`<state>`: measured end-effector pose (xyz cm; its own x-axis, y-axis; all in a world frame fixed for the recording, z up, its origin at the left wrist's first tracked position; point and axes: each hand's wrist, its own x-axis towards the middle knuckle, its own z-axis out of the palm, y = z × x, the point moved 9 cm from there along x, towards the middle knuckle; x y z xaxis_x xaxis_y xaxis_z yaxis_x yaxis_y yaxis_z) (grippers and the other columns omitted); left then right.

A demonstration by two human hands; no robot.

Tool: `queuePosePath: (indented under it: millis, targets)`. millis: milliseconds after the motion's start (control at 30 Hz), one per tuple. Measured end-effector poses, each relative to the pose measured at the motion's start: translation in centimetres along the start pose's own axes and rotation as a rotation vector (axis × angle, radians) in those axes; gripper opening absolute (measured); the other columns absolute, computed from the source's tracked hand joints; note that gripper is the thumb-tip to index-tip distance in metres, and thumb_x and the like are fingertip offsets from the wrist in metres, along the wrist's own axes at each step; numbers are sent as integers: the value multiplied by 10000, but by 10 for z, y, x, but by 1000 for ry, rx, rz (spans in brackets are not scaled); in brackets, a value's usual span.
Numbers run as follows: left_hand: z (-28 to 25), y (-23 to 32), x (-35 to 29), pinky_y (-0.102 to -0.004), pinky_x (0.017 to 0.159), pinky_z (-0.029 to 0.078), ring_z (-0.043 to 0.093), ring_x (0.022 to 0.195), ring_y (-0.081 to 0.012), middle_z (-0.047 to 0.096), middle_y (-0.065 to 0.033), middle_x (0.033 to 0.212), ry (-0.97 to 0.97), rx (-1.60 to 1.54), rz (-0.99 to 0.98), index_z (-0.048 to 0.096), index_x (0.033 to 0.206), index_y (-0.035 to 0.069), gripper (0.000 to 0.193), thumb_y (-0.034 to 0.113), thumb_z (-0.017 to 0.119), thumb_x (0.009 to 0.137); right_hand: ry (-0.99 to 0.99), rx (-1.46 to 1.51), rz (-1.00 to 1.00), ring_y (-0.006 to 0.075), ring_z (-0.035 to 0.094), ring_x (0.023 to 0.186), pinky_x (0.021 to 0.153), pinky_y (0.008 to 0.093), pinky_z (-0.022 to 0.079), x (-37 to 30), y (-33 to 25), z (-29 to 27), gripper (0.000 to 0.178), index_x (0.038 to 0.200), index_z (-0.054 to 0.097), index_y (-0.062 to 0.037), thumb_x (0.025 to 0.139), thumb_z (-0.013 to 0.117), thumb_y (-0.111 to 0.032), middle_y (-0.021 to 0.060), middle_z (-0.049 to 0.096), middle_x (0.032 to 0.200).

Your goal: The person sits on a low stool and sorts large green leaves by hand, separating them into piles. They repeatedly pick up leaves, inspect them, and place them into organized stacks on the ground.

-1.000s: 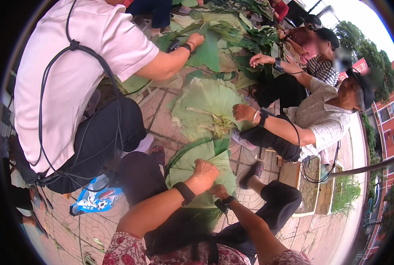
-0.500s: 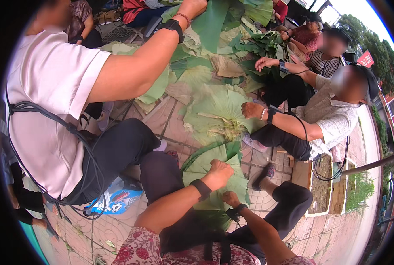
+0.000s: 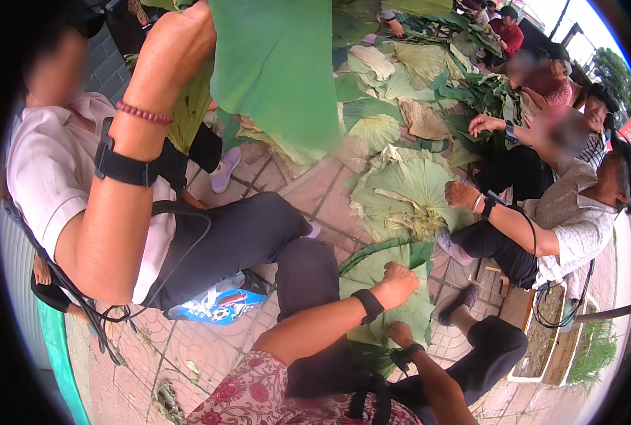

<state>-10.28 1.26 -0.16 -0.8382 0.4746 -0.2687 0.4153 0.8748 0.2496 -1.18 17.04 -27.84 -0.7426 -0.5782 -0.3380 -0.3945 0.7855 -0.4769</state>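
A stack of green lotus leaves [image 3: 375, 273] lies over my lap, its pale underside facing up and its edges layered at the far side. My left hand [image 3: 397, 285] is closed, knuckles up, on the top leaf near its right part. Closer to me, my right hand [image 3: 401, 334] is closed at the lower right edge of the same leaf. The fingertips of both hands are mostly hidden, with leaf directly under them. Each of my wrists has a black strap.
At left, a co-worker's raised arm [image 3: 128, 184] is beside a large green leaf [image 3: 273, 78]. Another co-worker's hand [image 3: 462, 195] is by spread leaves [image 3: 407, 188]. A blue printed bag [image 3: 223, 306] lies on the paving; a planter box [image 3: 542, 340] stands right.
The whole view has swung left, so the scene sits farther right. The left co-worker's arm and large leaf now loom closer. My hands stay closed on the leaf.
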Motion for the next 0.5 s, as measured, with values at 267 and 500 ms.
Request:
queuePosePath:
  millis: [267,500]
  targets:
    - [24,-2,6,-513,755,499,694,794,-298,709,-140,858,149,73,-11,715,971,35,307,108,734,674,4,1,19,390,655,746,684,485,532,-3,-17,4,201,750,679,-61,812,592,-232,185,676,787]
    - [8,10,6,-519,748,502,691,789,-288,708,-117,857,198,46,13,724,916,47,228,115,718,698,-41,-44,29,378,668,783,706,464,540,-2,-10,9,167,769,687,-64,794,598,-203,175,686,816]
